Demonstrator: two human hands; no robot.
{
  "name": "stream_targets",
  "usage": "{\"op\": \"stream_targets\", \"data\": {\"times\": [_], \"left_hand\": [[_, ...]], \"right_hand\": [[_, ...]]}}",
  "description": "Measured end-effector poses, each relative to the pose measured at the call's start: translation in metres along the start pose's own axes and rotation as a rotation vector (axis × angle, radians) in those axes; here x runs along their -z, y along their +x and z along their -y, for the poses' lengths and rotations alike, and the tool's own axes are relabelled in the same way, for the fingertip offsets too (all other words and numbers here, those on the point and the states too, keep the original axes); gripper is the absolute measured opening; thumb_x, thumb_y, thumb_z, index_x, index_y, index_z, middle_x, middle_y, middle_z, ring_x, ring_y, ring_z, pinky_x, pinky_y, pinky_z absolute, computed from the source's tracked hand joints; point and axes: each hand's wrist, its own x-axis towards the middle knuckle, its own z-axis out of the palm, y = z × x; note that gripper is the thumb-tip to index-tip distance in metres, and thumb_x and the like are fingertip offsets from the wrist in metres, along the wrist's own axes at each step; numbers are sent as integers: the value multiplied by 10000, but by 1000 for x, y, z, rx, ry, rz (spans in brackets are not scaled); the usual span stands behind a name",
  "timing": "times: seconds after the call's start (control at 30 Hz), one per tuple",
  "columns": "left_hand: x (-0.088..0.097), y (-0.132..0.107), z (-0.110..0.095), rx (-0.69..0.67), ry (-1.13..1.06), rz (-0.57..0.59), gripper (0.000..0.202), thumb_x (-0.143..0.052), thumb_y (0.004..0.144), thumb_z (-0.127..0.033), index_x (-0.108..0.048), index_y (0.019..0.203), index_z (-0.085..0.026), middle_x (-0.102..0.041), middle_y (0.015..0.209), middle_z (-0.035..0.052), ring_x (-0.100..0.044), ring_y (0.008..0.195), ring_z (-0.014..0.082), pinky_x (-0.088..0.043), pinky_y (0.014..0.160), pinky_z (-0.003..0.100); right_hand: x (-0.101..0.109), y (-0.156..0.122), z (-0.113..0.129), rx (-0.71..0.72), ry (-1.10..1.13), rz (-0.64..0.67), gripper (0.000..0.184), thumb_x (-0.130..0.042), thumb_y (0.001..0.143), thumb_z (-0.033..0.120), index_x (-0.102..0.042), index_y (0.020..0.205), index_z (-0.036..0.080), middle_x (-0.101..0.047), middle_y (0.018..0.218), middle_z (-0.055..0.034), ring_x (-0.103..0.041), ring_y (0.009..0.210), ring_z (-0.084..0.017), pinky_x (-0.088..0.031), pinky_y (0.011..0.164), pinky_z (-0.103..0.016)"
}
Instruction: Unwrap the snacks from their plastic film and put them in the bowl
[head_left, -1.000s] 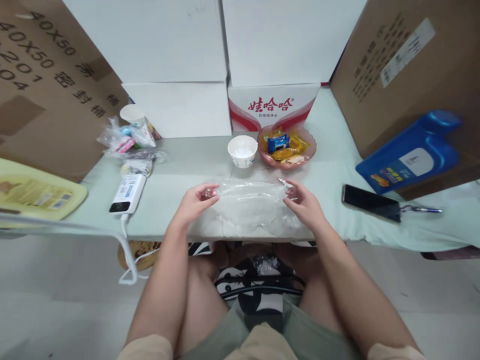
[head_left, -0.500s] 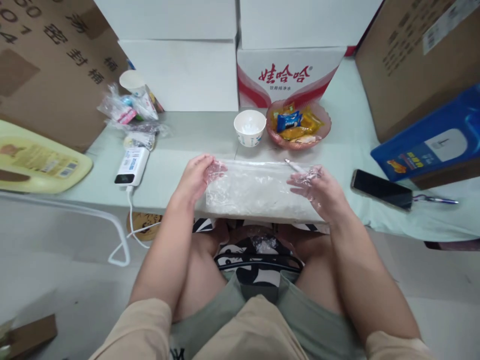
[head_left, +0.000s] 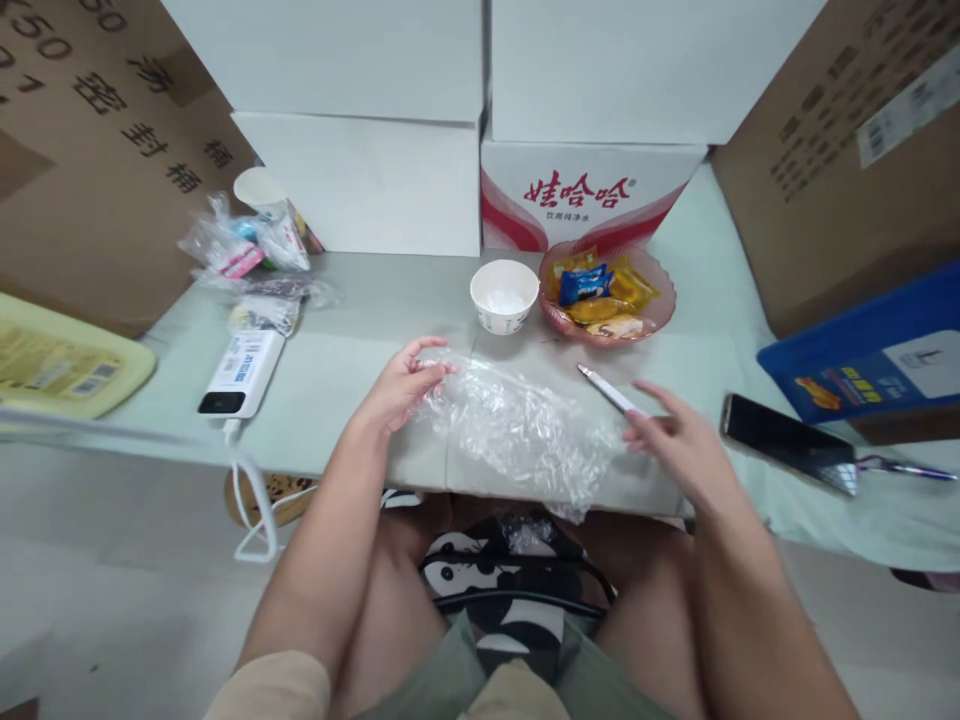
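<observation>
Pale surface [head_left: 337, 365], white boxes [head_left: 367, 185] behind. My left fingers [head_left: 429, 376] pinch crumpled clear film [head_left: 525, 420]; right fingers [head_left: 652, 428] grip a slim white tool [head_left: 602, 385]. Film unfurled, not yet flat.

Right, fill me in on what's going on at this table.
A person's left hand grips one end of a crumpled sheet of clear plastic, which stretches across to the table's near edge. The right hand holds a slim white tool, its tip pointing away from the person. Beyond the plastic stands a white cup, beside a pinkish bowl of wrapped packets. A phone lies to the right.
</observation>
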Motion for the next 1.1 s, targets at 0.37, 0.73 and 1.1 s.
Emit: {"op": "stream_targets", "data": {"times": [0.37,0.73,1.1], "left_hand": [[-14,-9,9,86,34,620,767,-836,683,-351,-495,1357,-216,-759,1050,110,-545,449,65,-375,441,216],[-43,-9,22,173,-300,343,819,-893,595,-422,-523,1297,-220,-715,1212,137,-745,913,249,-566,689,293],[-41,-9,25,19,-151,331,677,-897,581,-406,-644,1158,-157,-751,1094,151,-721,988,269,-553,818,343]], "right_hand": [[-96,8,25,88,360,769,465,-810,672,361,-599,1065,228,-704,892,-12,-675,769,-157,-556,710,-303],[-101,13,22,-57,529,286,408,-762,643,509,-546,839,224,-682,689,34,-622,491,-116,-416,451,-214],[-98,17,18,39,573,187,368,-722,701,458,-659,982,228,-741,960,-39,-618,548,-108,-449,486,-240]]}}
